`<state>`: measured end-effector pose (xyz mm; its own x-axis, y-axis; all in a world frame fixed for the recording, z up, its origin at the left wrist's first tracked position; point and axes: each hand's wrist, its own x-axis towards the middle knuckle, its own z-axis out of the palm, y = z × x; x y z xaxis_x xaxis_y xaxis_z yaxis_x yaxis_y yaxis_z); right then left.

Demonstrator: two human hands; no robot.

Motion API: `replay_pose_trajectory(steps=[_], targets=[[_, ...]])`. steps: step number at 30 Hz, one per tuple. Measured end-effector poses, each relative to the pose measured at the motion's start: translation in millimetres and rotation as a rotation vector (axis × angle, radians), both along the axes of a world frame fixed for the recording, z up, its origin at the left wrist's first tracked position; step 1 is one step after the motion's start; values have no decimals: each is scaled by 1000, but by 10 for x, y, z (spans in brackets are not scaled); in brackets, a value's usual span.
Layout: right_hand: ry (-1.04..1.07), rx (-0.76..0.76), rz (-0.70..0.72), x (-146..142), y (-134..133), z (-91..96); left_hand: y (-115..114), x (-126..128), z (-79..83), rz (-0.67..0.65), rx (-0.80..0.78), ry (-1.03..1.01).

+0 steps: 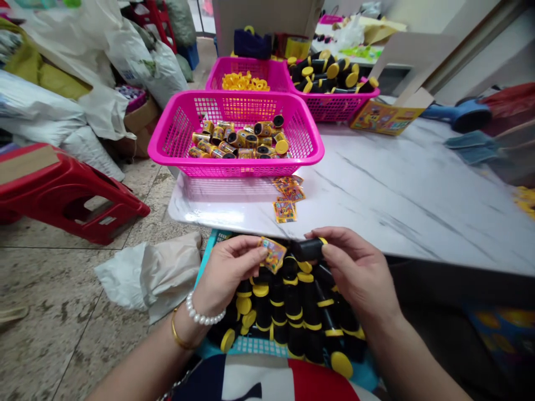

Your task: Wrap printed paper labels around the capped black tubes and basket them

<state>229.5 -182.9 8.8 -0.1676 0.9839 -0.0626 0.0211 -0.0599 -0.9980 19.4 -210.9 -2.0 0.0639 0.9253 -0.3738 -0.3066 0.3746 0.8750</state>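
Between the thumb and fingers of my left hand (236, 262) is a small colourful printed sticker (273, 254). My right hand (355, 267) grips a black cylinder with a yellow end (308, 249), tilted on its side close to the sticker; the two look slightly apart. Below both hands, a blue basket (261, 346) holds many similar black cylinders with yellow ends (295, 301). More printed stickers (285, 211) lie in a loose pile on the table edge just beyond my hands.
A pink basket (236, 170) with cylinders wrapped in printed stickers stands on the marble-patterned table (401, 189). Behind it are pink baskets of yellow rings (245, 82) and black cylinders (330, 72). A red stool (75, 192) and white bags (152, 273) are on the left.
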Motion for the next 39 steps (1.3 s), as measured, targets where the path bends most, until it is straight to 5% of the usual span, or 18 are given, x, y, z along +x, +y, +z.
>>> replay_pose_trajectory(steps=[7, 11, 17, 21, 28, 39], targets=[[-266, -93, 553, -30, 96, 105, -27, 20, 110, -400, 279, 372], [-352, -63, 666, -87, 67, 52, 33, 10, 130, -460, 302, 331], [-301, -126, 515, -56, 45, -65, 51, -72, 89, -3, 213, 205], [-254, -129, 410, -66, 59, -105, -120, -95, 31, 192, 119, 218], [-208, -64, 190, -167, 66, -72, -433, 8, 33, -37, 290, 457], [-120, -146, 150, -221, -19, -81, -326, 34, -5, 39, 30, 117]])
